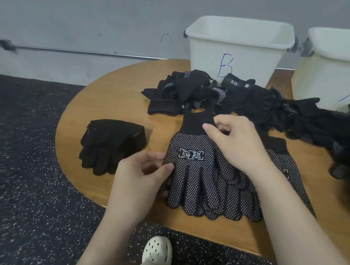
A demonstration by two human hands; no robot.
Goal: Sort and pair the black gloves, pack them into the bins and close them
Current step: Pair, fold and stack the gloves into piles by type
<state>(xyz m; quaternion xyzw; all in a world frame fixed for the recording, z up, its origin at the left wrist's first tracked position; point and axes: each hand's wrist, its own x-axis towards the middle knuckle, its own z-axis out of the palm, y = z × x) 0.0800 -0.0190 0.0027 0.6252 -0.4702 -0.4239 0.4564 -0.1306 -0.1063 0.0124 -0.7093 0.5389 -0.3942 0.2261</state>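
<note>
A black glove with white dots and a white printed label [199, 173] lies flat on the round wooden table [108, 96], fingers toward me, on top of more dotted gloves. My left hand [140, 180] pinches its left edge near the thumb. My right hand [234, 140] pinches its cuff side at the wrist. Another dotted glove [288, 169] lies partly under my right forearm. A stack of plain black gloves [111, 144] sits to the left. A loose heap of black gloves [186, 91] lies behind, and more gloves [299, 112] trail to the right.
Two white bins stand open at the back of the table: bin B [237, 52] and bin A [336, 68] at the right edge. No lids are in view. Dark speckled floor [20, 173] surrounds the table; my white clog [157, 260] is below the near edge.
</note>
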